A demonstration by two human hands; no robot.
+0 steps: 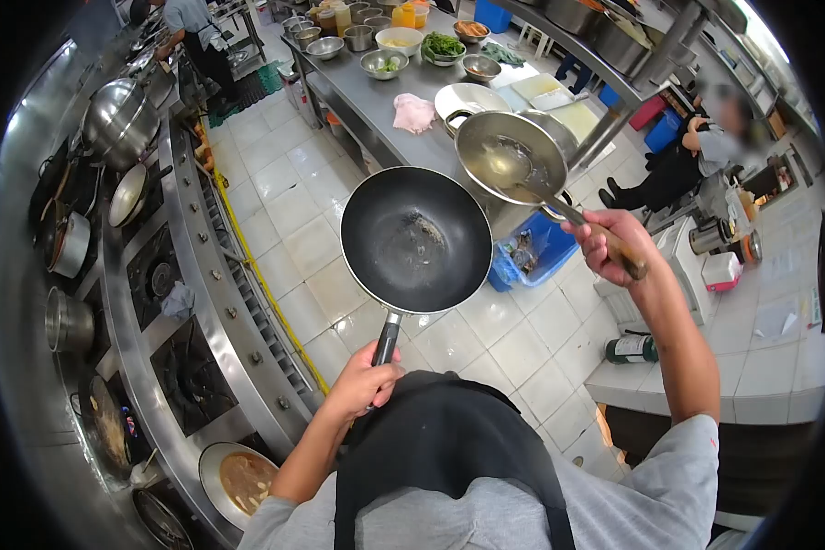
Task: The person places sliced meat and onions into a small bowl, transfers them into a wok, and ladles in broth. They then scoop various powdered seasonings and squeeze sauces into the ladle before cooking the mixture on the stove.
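Note:
My left hand (365, 383) is wrapped round the black handle of a frying pan (385, 243). The pan is held over the floor in front of my apron, its dark inside facing up, with a worn, shiny patch near the middle. My right hand (611, 246) grips the wooden handle of a ladle (559, 206). Its metal end reaches into a steel pot (472, 147) at the table's edge. Yellowish, clear liquid shows in the pot, and the ladle's head is hard to make out there.
A steel table (385, 137) carries several bowls, green leaves (443, 48) and a pink cloth (414, 113). Beneath its edge stands a blue bin (545, 247). The stove (225, 266) runs along my left, with a pan of brown sauce (247, 477). Two people stand farther off.

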